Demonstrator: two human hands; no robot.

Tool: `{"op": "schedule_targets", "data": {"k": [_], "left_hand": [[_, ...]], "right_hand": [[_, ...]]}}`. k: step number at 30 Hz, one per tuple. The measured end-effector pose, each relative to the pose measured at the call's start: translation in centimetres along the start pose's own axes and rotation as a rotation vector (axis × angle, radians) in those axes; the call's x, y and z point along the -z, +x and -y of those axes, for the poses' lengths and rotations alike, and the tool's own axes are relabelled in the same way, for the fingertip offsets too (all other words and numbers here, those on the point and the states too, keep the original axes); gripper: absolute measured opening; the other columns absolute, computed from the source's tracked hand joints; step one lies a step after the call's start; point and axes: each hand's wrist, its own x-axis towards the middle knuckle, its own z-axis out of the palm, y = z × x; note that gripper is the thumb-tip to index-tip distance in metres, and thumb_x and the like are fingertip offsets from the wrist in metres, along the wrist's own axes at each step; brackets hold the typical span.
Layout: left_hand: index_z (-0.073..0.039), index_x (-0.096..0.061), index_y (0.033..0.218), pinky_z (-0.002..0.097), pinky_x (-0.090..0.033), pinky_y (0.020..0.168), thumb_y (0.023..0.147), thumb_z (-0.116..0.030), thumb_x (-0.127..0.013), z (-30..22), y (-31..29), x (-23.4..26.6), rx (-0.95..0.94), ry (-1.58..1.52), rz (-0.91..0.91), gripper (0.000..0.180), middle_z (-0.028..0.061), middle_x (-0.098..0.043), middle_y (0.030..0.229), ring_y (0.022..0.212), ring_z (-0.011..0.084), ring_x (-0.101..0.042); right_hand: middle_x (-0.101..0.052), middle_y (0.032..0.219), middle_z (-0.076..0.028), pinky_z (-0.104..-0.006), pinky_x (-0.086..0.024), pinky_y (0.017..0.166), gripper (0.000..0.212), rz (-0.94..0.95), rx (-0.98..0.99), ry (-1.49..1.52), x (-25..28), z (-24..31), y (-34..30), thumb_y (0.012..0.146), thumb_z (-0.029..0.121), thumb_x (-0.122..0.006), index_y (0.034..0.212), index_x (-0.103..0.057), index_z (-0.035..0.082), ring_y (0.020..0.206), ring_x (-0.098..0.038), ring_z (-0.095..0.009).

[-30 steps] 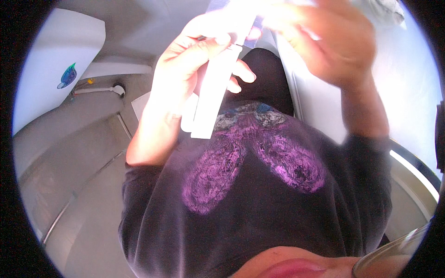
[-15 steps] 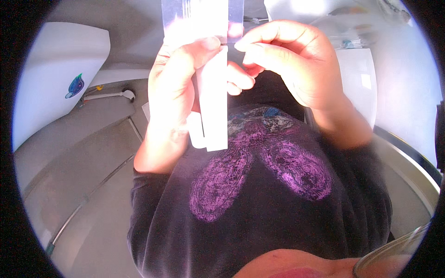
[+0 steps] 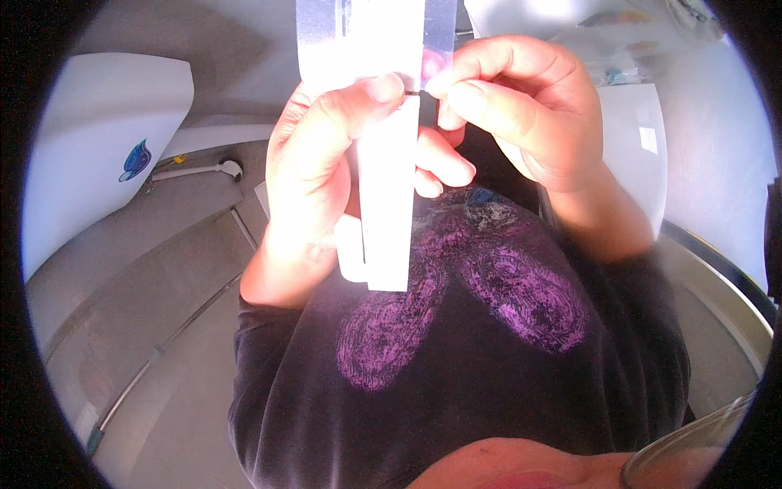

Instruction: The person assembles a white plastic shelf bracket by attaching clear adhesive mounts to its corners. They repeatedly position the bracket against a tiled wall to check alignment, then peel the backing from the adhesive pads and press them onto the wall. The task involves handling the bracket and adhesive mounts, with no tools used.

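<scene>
Both hands meet at one spot high in the head view, on a long white strip (image 3: 389, 204) that runs nearly straight up and down in front of the dark purple-printed shirt (image 3: 489, 342). Its free lower end hangs well below the grip, and a clear plastic sleeve (image 3: 362, 33) rises above it. The left hand (image 3: 326, 171) is closed around the strip with its thumb pressed on the front, while the right hand (image 3: 521, 114) pinches narrowly at the strip's right edge, just beside that thumb.
</scene>
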Motion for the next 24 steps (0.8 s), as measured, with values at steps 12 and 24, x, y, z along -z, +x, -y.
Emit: {"op": "schedule_targets", "data": {"k": [12, 24], "left_hand": [[0.014, -0.046, 0.109, 0.0220, -0.051, 0.042, 0.087, -0.022, -0.048, 0.0, -0.1, -0.4, -0.041, 0.117, -0.125, 0.042, 0.0199, -0.059, 0.073, 0.047, 0.0187, -0.059], [0.010, -0.049, 0.108, 0.0239, -0.051, 0.046, 0.087, -0.022, -0.049, 0.5, 0.4, -0.2, -0.124, 0.301, -0.205, 0.039, 0.0175, -0.062, 0.066, 0.051, 0.0209, -0.061]], "right_hand": [[-0.060, 0.083, -0.011, -0.0273, -0.051, 0.067, 0.013, 0.109, 0.092, -0.055, 1.6, -2.1, 0.3, 0.085, -0.005, -0.049, 0.096, -0.056, -0.005, 0.074, -0.060, -0.015], [-0.060, 0.073, -0.009, -0.0251, -0.048, 0.059, 0.010, -0.080, -0.198, -0.037, 0.0, -0.6, 1.0, 0.084, -0.001, -0.051, 0.089, -0.059, -0.003, 0.065, -0.058, -0.014]]}}
